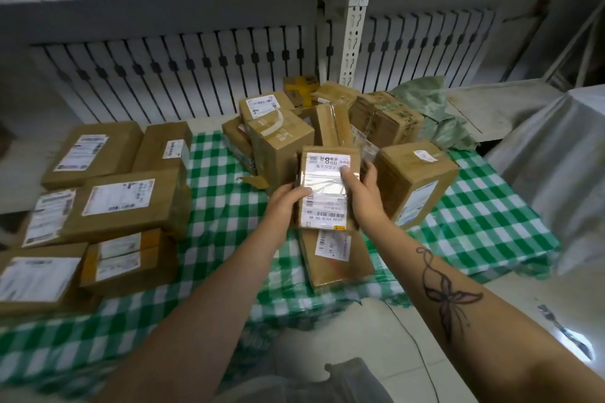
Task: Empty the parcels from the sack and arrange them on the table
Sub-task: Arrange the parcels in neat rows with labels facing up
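I hold a small brown parcel (324, 180) with a white shipping label above the table, label up. My left hand (284, 200) grips its left edge and my right hand (359, 186) grips its right side, thumb on the label. Just beneath it another flat parcel (337, 258) lies on the green checked tablecloth (226, 206). A loose heap of brown parcels (281, 137) sits behind my hands. The green woven sack (429, 108) lies crumpled at the back right of the heap.
Several labelled boxes (127, 203) lie in neat rows on the left part of the table. A taller box (415, 180) stands right of my hands. A grey sack (556, 167) stands at the right, a radiator and metal shelf post (355, 26) behind.
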